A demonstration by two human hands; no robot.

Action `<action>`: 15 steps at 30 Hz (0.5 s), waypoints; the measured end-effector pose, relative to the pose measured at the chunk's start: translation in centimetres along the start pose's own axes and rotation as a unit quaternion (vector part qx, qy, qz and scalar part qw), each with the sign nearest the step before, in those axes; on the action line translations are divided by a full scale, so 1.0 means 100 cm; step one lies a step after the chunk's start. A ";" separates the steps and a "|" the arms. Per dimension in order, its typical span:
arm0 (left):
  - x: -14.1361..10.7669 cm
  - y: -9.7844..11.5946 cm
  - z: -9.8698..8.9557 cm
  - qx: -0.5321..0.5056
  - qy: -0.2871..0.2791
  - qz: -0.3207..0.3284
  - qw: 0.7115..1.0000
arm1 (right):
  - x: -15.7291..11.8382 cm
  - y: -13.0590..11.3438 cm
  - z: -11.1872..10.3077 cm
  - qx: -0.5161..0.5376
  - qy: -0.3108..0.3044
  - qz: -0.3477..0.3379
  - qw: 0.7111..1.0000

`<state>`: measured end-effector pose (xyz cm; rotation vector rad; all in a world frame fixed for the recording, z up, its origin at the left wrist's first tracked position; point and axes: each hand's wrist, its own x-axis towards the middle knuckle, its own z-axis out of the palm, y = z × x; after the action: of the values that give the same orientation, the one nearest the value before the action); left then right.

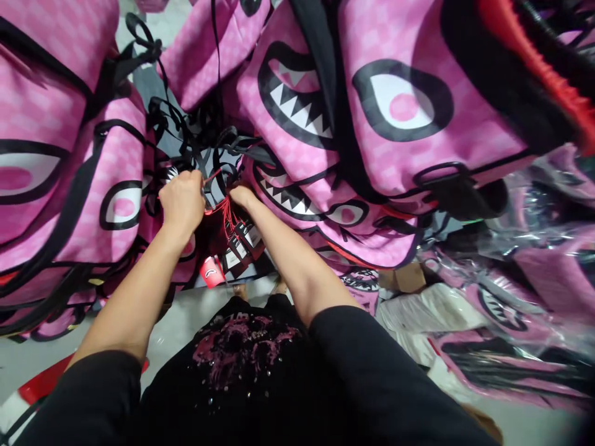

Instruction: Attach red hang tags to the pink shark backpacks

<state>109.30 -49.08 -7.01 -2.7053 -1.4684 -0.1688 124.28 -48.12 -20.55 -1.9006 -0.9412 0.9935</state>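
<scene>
Left hand: in the head view the left hand is curled into a fist beside the black straps; a thin reddish line shows at its inner side, but what lies inside the fist cannot be told.
Right hand: the right hand appears closed, fingertips mostly hidden, around the top of the red cords — a pinch rather than a full grip.
Red cords: bunched together and hanging below the right hand; the likeliest trouble is a tangle, since so many thin strands share one pinch.
Black tags: the black tags hang overlapping at the cord ends, beside a red tag, just past the far edge of the visible pale floor. A loosened pinch could drop several.
Black straps: loose and crossing just beyond the hands; a cord could snag there if pulled sideways.
Pink bags: the left bags and right bags crowd both forearms — their support is hidden, and an elbow bump might shift them.
Wrapped bags: the plastic-wrapped bags lie toward the floor's right edge, well apart from the hands.
</scene>
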 end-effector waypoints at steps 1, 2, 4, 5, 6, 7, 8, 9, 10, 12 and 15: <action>-0.008 -0.001 -0.005 -0.026 0.031 0.006 0.999 | -0.003 -0.006 -0.003 -0.006 0.003 -0.002 1.000; -0.017 -0.002 -0.008 -0.052 0.059 0.018 0.997 | -0.010 -0.012 -0.006 -0.017 0.012 -0.009 1.000; -0.037 -0.004 -0.006 -0.097 0.098 0.055 0.989 | -0.035 -0.018 -0.014 -0.038 0.045 -0.057 0.997; -0.047 -0.005 -0.001 -0.113 0.109 0.076 0.985 | -0.054 -0.016 -0.016 -0.047 0.069 -0.103 0.991; -0.055 -0.006 0.006 -0.127 0.119 0.094 0.980 | -0.077 -0.010 -0.017 -0.049 0.096 -0.166 0.980; -0.063 -0.007 0.014 -0.140 0.132 0.109 0.975 | -0.104 0.000 -0.017 -0.039 0.126 -0.219 0.967; -0.069 -0.007 0.022 -0.154 0.145 0.122 0.970 | -0.133 0.015 -0.016 -0.027 0.149 -0.249 0.957; -0.073 -0.007 0.029 -0.168 0.160 0.132 0.964 | -0.164 0.033 -0.015 -0.019 0.154 -0.257 0.954; -0.077 -0.007 0.033 -0.185 0.179 0.141 0.956 | -0.194 0.055 -0.015 -0.010 0.154 -0.243 0.958; -0.083 -0.005 0.034 -0.222 0.214 0.155 0.939 | -0.248 0.104 -0.016 0.016 0.149 -0.152 0.977; -0.096 0.006 0.019 -0.306 0.201 0.119 0.923 | -0.296 0.178 -0.032 0.048 0.191 0.005 0.980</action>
<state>104.75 -57.22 -10.07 -2.9846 -1.0785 -1.2751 119.09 -82.00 -26.03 -1.9232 -0.6467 0.6331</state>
